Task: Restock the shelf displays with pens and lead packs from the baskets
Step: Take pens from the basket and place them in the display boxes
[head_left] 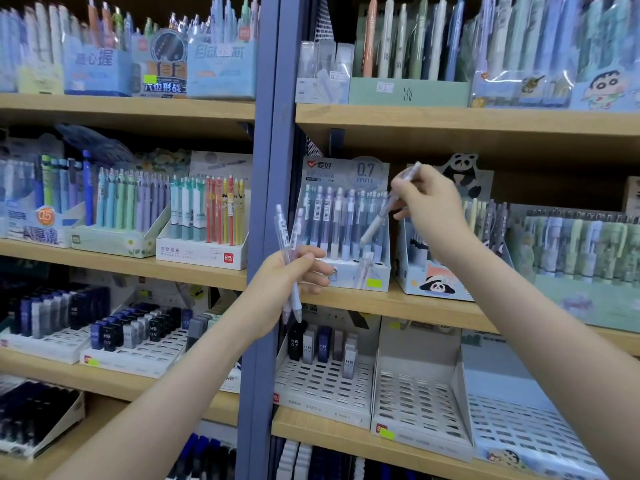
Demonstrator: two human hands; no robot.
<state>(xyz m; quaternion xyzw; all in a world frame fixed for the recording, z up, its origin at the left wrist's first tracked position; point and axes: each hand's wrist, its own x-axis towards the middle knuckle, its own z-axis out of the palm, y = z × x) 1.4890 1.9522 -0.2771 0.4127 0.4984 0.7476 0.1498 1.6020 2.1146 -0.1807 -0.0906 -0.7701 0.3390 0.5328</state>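
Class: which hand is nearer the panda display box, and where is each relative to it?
Right. The right hand, pinching a pen, hovers above the panda display box; the left hand, gripping pens, is farther left.

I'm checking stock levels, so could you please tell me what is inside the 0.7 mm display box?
Rows of upright pastel pens stand in the display box; the right hand holds another pen tilted over them. The left hand covers its lower left corner.
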